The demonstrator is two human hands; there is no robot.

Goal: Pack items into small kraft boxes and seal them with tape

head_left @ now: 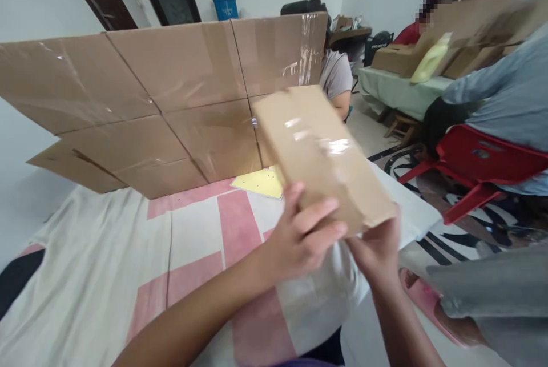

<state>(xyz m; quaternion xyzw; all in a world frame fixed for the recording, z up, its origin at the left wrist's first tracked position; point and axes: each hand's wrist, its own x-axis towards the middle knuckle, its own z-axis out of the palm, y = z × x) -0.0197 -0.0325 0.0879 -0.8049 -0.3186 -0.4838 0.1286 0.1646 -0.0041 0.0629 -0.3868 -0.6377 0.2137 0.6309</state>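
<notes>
A closed cardboard box (317, 156) with shiny clear tape across it is held up, tilted, above the right part of the covered table. My left hand (303, 236) presses its fingers against the near lower side of the box. At the lower right corner, my right hand (379, 244) grips the box, its fingers partly hidden behind it. Beneath and left of the box, a yellow flat piece (259, 182) with small dots lies on the pink and white cloth (197, 230); the box covers part of it.
A tall taped cardboard screen (180, 104) stands along the table's far side. Behind it sits a person in grey (338, 73). To the right are a red chair (488, 156) with a seated person, a second table (394, 93) bearing a yellow bottle (432, 59), and someone's slippered foot (432, 304).
</notes>
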